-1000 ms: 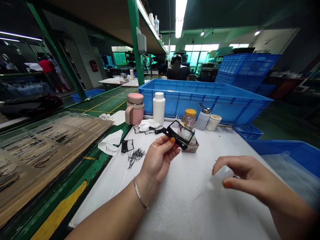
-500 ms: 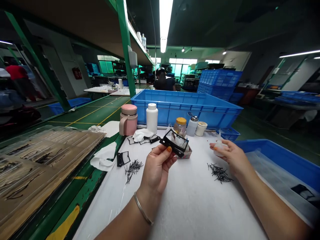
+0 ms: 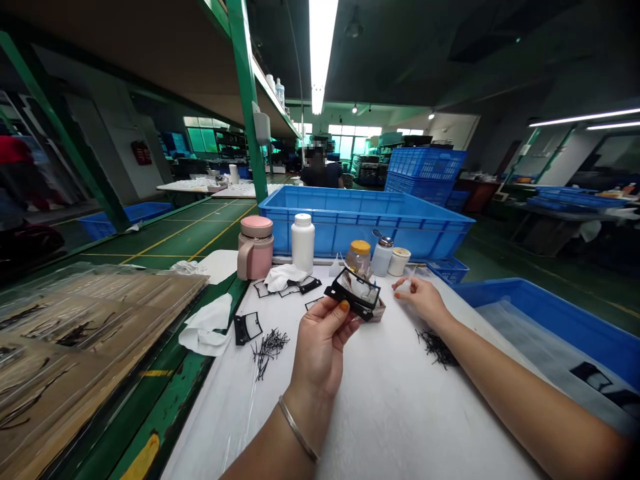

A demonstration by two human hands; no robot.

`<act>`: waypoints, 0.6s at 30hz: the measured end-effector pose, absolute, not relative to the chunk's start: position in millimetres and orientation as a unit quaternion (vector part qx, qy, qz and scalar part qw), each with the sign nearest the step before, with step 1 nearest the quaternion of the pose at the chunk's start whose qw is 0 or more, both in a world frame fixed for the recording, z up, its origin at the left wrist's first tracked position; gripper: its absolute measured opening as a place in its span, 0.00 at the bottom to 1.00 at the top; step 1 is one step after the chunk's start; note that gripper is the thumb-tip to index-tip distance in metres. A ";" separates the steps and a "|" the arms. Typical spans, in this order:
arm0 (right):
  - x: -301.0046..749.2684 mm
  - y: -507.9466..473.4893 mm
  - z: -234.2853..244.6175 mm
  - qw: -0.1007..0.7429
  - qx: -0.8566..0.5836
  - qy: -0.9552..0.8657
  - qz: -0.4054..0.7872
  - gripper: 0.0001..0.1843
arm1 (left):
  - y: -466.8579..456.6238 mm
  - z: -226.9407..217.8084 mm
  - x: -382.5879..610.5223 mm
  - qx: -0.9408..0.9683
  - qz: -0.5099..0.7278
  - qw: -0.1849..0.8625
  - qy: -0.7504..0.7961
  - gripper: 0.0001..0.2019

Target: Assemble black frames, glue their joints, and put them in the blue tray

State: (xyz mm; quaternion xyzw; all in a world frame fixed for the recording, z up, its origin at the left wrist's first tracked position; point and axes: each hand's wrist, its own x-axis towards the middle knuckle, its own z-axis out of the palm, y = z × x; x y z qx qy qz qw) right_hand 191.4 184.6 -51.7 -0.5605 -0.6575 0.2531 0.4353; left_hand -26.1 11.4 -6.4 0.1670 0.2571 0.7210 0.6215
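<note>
My left hand (image 3: 320, 343) pinches a black plastic frame (image 3: 343, 293) between thumb and fingers, held tilted above the white table (image 3: 380, 413). To its right, my right hand (image 3: 424, 300) is closed on a small translucent squeeze bottle (image 3: 404, 287), mostly covered by the fingers. The bottle and the frame are apart. One pile of short black strips (image 3: 270, 348) lies left of my left wrist. A second pile of black strips (image 3: 434, 348) is partly hidden by my right forearm. Another black frame (image 3: 248, 327) rests on the table's left side.
Along the back stand a pink mug (image 3: 256, 250), a white bottle (image 3: 303, 243), a yellow-lidded jar (image 3: 359, 257), a pump bottle (image 3: 383, 257) and a small tub (image 3: 399, 262). A large blue crate (image 3: 360, 217) is behind them; another blue bin (image 3: 545, 300) sits right. White cloth (image 3: 207, 327) lies left.
My right hand has moved left with the squeeze bottle, nearer the frame. My left hand keeps its hold on the frame, almost in place. The whole view has shifted slightly.
</note>
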 end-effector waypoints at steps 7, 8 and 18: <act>184.8 147.3 -8.1 0.560 -0.510 -0.645 0.098 0.25 | 12.0 -8.2 -24.8 0.165 0.720 0.622 0.261 0.12; 177.1 137.6 -1.0 0.552 -0.488 -0.668 0.102 0.21 | 12.1 -8.5 -24.4 0.167 0.721 0.619 0.262 0.12; 116.9 106.4 -4.9 0.340 -0.434 -0.815 0.178 0.12 | 15.0 -12.0 -24.0 0.188 0.723 0.604 0.277 0.11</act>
